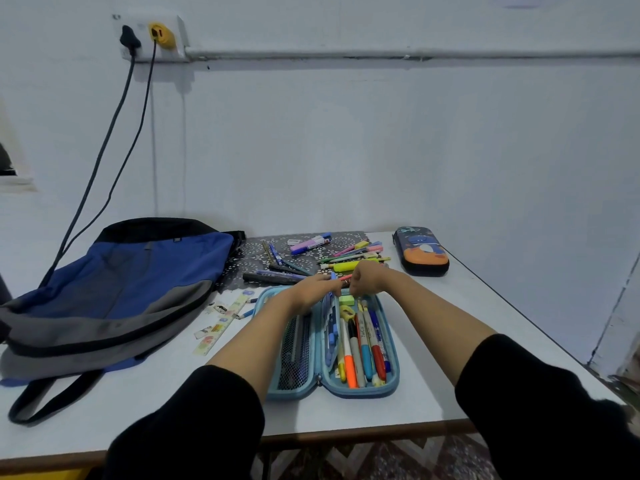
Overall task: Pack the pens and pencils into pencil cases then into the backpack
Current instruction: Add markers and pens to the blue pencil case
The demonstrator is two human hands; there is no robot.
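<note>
A light-blue pencil case point(391, 382) lies open flat in front of me, its right half filled with several markers and pens point(360, 351), its left half a mesh pocket. My left hand point(317, 289) and my right hand point(365, 278) meet at the case's far end, fingers pinched around a blue pen and a small red-tipped item between them. Loose pens, pencils and highlighters point(311, 254) lie scattered on a patterned mat behind the case. A blue and grey backpack point(114, 292) lies flat at the left. A closed dark pencil case point(420, 251) with a cartoon print sits at the far right.
A pale ruler point(221, 323) and small stickers lie between the backpack and the open case. Two cables hang from a wall socket point(152, 36) down behind the backpack. The white table point(467, 341) ends at a brown front edge; the wall stands close behind.
</note>
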